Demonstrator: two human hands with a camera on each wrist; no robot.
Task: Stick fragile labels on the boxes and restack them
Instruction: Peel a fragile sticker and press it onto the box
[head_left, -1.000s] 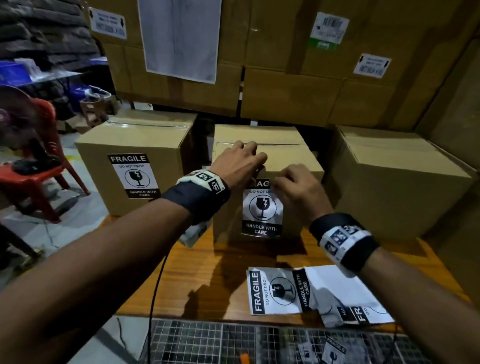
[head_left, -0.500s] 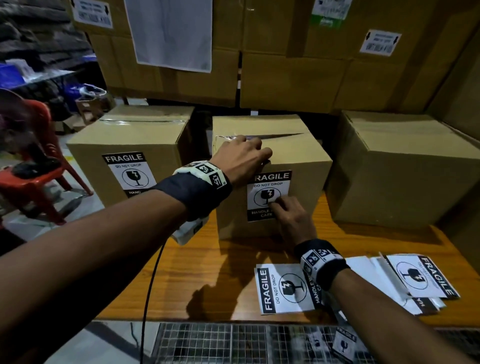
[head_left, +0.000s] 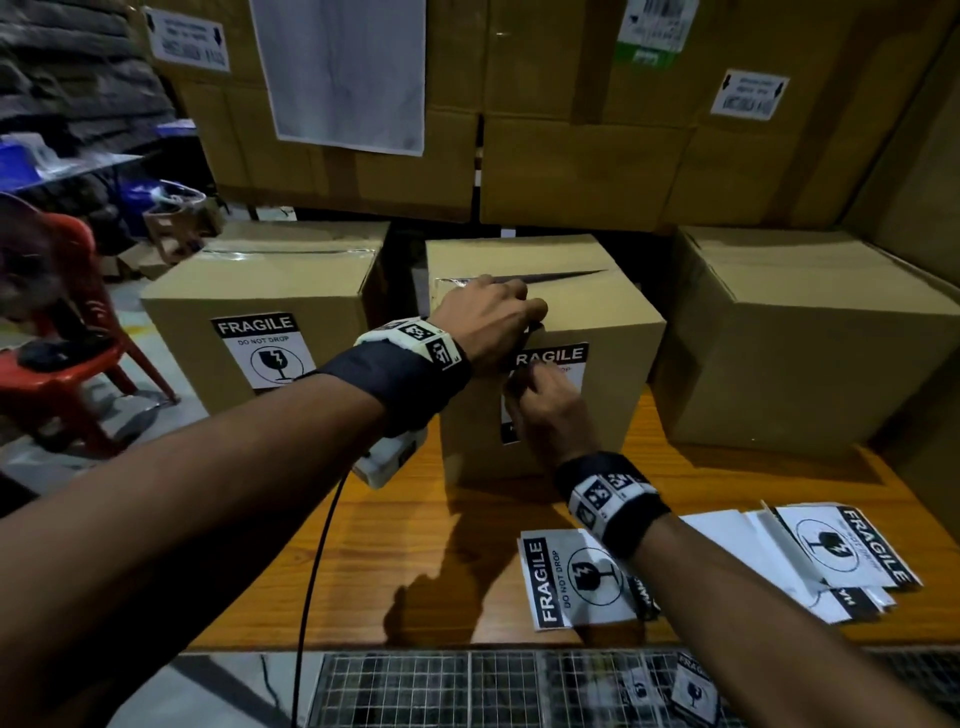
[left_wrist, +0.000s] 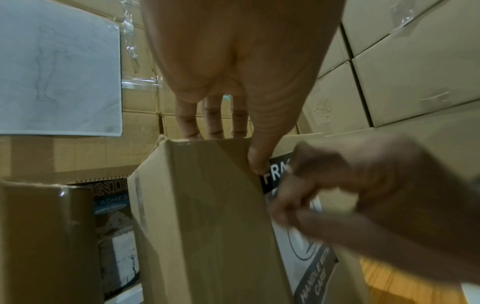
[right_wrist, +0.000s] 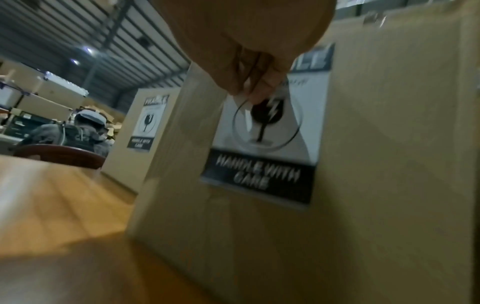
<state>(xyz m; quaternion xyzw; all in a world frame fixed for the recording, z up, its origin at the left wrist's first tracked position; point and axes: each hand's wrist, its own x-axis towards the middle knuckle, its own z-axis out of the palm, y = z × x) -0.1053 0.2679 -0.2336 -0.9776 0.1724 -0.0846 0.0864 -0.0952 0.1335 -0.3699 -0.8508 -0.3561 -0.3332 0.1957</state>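
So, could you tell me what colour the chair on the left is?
Red chair, clearest in the head view.

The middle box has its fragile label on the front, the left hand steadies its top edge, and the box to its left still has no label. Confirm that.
One detail is wrong. The head view shows the left box already carries a fragile label. The rest holds: the middle box has its own fragile label on the front, and the left hand steadies its top edge while the right hand presses on the label.
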